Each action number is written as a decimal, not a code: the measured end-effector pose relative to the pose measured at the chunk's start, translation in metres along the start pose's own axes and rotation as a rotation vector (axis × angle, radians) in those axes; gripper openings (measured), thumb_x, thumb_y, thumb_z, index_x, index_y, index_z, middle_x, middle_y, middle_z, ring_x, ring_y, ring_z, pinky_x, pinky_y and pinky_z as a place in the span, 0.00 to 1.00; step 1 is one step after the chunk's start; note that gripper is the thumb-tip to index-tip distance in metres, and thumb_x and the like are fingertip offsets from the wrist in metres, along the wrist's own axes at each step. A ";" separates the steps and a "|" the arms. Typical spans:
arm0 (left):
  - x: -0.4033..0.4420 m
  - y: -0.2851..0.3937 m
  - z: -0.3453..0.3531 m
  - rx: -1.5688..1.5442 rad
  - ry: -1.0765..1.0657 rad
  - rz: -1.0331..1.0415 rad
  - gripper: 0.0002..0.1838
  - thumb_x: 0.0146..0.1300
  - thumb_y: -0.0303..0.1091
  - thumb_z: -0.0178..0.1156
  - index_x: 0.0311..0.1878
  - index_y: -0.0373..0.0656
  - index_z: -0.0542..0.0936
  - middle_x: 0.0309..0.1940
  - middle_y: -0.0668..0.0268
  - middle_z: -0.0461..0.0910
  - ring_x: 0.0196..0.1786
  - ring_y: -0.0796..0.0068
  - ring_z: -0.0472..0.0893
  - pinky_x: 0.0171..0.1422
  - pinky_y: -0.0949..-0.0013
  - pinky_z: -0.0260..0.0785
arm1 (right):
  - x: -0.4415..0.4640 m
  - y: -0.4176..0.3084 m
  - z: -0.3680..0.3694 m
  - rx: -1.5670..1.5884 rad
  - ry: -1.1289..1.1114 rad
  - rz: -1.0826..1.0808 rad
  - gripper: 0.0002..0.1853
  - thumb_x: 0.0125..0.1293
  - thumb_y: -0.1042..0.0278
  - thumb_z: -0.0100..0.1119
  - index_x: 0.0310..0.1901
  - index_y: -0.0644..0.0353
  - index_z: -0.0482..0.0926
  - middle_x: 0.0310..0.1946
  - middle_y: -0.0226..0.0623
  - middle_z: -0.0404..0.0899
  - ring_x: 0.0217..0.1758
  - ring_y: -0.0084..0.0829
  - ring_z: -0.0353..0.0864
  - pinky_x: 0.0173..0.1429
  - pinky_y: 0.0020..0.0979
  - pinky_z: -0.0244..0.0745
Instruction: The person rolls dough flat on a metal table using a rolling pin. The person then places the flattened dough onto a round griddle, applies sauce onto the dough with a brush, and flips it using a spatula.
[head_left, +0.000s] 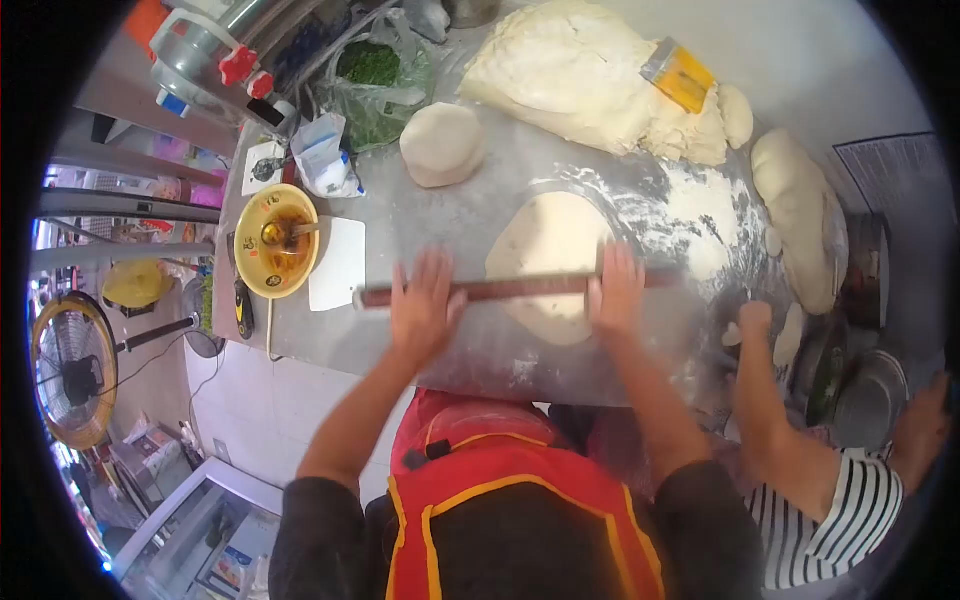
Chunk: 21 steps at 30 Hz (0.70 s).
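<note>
A long dark rolling pin [520, 288] lies across a flattened round of dough [555, 240] on the floury worktop. My left hand [424, 305] rests palm down over the pin's left part, fingers stretched forward beyond it. Over the right part, at the dough's right edge, my right hand [617, 292] lies the same way with its fingers extended. Neither hand wraps its fingers round the pin. Behind the sheet, to the left, sits a thick round piece of dough [443, 145].
A large dough mass [570, 75] with a yellow-handled scraper [682, 78] lies at the back. Loose flour [700, 215] and a long dough piece [795, 220] are on the right. A yellow bowl [248, 250] stands left. A co-worker's hand [755, 318] reaches in from the right.
</note>
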<state>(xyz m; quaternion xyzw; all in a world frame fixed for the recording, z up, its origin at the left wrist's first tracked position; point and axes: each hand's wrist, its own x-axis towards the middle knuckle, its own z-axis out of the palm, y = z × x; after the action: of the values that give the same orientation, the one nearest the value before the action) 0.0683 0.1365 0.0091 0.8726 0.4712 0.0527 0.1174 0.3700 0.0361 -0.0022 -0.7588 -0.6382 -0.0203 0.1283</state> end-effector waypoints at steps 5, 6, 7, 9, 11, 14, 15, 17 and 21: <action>-0.057 0.008 0.007 -0.070 0.029 0.108 0.30 0.60 0.42 0.60 0.64 0.41 0.70 0.61 0.53 0.69 0.65 0.52 0.67 0.68 0.48 0.55 | -0.028 0.001 -0.033 0.083 -0.068 0.039 0.28 0.66 0.62 0.50 0.67 0.60 0.62 0.69 0.49 0.61 0.73 0.46 0.58 0.75 0.56 0.44; -0.043 0.002 0.005 -0.132 0.046 0.098 0.28 0.60 0.42 0.60 0.62 0.42 0.72 0.58 0.53 0.71 0.62 0.52 0.69 0.65 0.49 0.59 | 0.008 0.007 -0.028 0.119 0.003 0.048 0.28 0.66 0.64 0.50 0.68 0.59 0.62 0.69 0.48 0.61 0.73 0.46 0.58 0.75 0.57 0.43; -0.028 -0.001 0.002 -0.193 0.070 0.083 0.26 0.59 0.42 0.61 0.60 0.42 0.74 0.55 0.53 0.73 0.58 0.52 0.71 0.62 0.50 0.62 | 0.028 0.012 -0.026 0.155 0.079 0.050 0.28 0.65 0.66 0.50 0.68 0.57 0.62 0.69 0.47 0.60 0.73 0.46 0.57 0.75 0.58 0.42; -0.029 -0.003 -0.006 -0.177 0.071 0.164 0.24 0.55 0.37 0.64 0.57 0.45 0.77 0.44 0.57 0.74 0.49 0.54 0.74 0.53 0.54 0.65 | 0.010 0.012 -0.020 0.073 0.032 -0.003 0.30 0.64 0.64 0.53 0.68 0.57 0.62 0.69 0.47 0.60 0.73 0.46 0.57 0.74 0.58 0.44; -0.049 0.000 -0.011 -0.147 -0.021 0.182 0.26 0.52 0.34 0.66 0.57 0.45 0.77 0.42 0.58 0.74 0.48 0.55 0.74 0.52 0.55 0.65 | -0.014 0.014 -0.017 0.046 -0.004 -0.022 0.31 0.61 0.63 0.56 0.67 0.58 0.63 0.68 0.48 0.61 0.73 0.47 0.57 0.74 0.56 0.45; -0.082 0.007 -0.009 -0.175 -0.002 0.198 0.25 0.48 0.30 0.67 0.54 0.45 0.77 0.42 0.59 0.74 0.49 0.56 0.74 0.52 0.55 0.64 | -0.088 0.015 -0.034 0.095 -0.078 0.002 0.31 0.57 0.64 0.59 0.64 0.59 0.66 0.64 0.48 0.65 0.71 0.48 0.59 0.74 0.53 0.49; -0.085 0.009 -0.006 -0.171 -0.017 0.196 0.25 0.48 0.30 0.66 0.53 0.45 0.77 0.43 0.58 0.74 0.49 0.56 0.74 0.53 0.55 0.64 | -0.097 0.017 -0.042 0.106 -0.087 -0.022 0.30 0.56 0.65 0.59 0.62 0.60 0.67 0.62 0.47 0.67 0.69 0.48 0.61 0.73 0.53 0.50; -0.074 -0.004 -0.006 -0.149 -0.080 0.241 0.24 0.49 0.31 0.65 0.53 0.42 0.75 0.46 0.56 0.74 0.51 0.53 0.73 0.55 0.54 0.63 | -0.108 0.020 -0.050 0.135 -0.131 -0.010 0.28 0.54 0.67 0.60 0.58 0.60 0.69 0.57 0.48 0.70 0.64 0.49 0.64 0.70 0.52 0.54; -0.002 -0.002 -0.060 -0.064 -0.139 0.422 0.25 0.52 0.36 0.65 0.54 0.40 0.73 0.49 0.55 0.74 0.53 0.51 0.72 0.59 0.51 0.62 | -0.116 0.011 -0.058 0.138 -0.265 0.185 0.22 0.50 0.71 0.61 0.50 0.59 0.72 0.46 0.48 0.73 0.51 0.51 0.71 0.57 0.50 0.65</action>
<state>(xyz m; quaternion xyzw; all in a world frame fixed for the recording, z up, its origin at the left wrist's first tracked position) 0.0539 0.1450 0.0666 0.9492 0.2671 0.0308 0.1634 0.3671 -0.0907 0.0297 -0.7996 -0.5770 0.1358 0.0963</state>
